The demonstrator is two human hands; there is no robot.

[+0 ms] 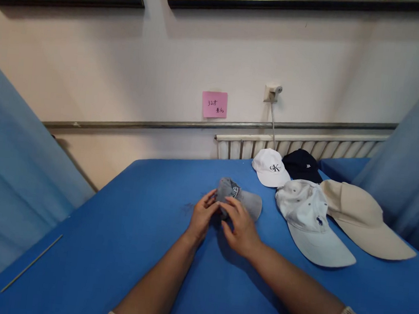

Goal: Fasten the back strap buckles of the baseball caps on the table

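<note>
A grey baseball cap (pixel 251 203) with dark and white lettering on its front is between my hands over the blue-covered table (pixel 144 229). Its brim points to the right. My left hand (pixel 203 215) has its fingers closed on the cap's left edge. From the near side, my right hand (pixel 240 225) grips the cap, thumb and fingers bent around its lower edge. My fingers hide part of the crown's near side.
To the right lie a white cap (pixel 270 167), a navy cap (pixel 302 164), a pale grey cap (pixel 305 209) and a beige cap (pixel 358 214). A thin stick (pixel 31 263) rests at the left. Behind are a radiator (pixel 305 147) and a metal rail (pixel 183 124); blue curtains (pixel 13 174) hang at both sides.
</note>
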